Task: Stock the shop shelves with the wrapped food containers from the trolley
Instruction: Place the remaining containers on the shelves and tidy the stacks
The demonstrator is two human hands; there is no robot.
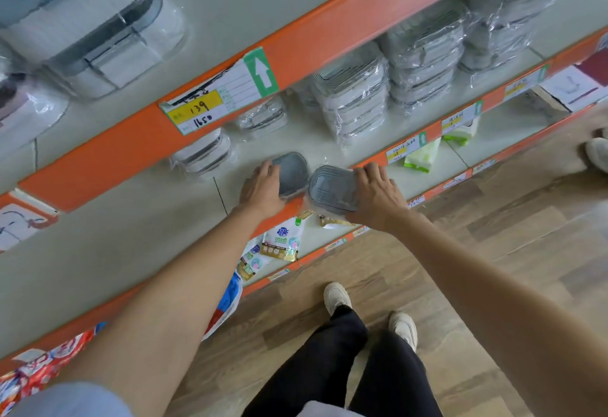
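Right, both hands are down at the middle shelf (pixel 184 206), one wrapped grey-lidded container each. My left hand (pixel 263 186) lies on the left container (pixel 292 173), palm on its near left side, fingers reaching over the lid's left edge; that one already sits on the shelf board, just in from the orange front lip (pixel 286 215). My right hand (pixel 378 196) grips the right container (pixel 332 189) from its right side, fingers curled over the far edge, and this one hangs over the lip, only partly above the board, lid facing up and slightly tilted towards me. The two nearly touch, corner to corner. Each container's long axis runs near-to-far, into the shelf. Free board lies far and left, towards the short wrapped stack (pixel 202 153), so I reckon the right one goes straight away from me.
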